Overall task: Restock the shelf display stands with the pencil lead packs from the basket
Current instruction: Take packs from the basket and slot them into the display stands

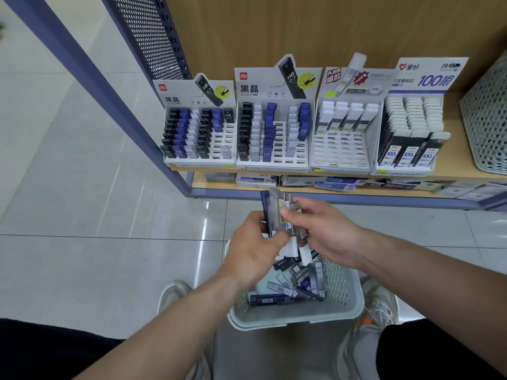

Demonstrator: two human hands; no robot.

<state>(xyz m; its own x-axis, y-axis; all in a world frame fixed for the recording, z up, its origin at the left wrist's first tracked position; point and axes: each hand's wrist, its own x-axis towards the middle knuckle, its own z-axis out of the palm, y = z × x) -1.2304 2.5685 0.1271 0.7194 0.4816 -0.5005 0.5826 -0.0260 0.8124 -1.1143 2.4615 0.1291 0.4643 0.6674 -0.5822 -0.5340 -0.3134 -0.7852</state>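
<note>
Above the pale green basket (348, 311) on the floor, both my hands hold a bundle of pencil lead packs (282, 215). My left hand (252, 248) grips the bundle from the left, thumb across its front. My right hand (323, 229) pinches the clear and grey packs from the right. Several loose blue, grey and clear packs (296, 283) lie in the basket. Several cardboard display stands line the wooden shelf: two partly filled with black, blue and grey packs (200, 133) (274, 133), one mostly bare of white-capped packs (343, 133), one nearly full (411, 127).
A blue metal upright (115, 91) with a perforated panel bounds the shelf on the left. A grey perforated bin (488, 119) stands at the shelf's right end. Boxed stock lies on the lower shelf (329, 185). My shoes (172, 294) flank the basket on the glossy tiled floor.
</note>
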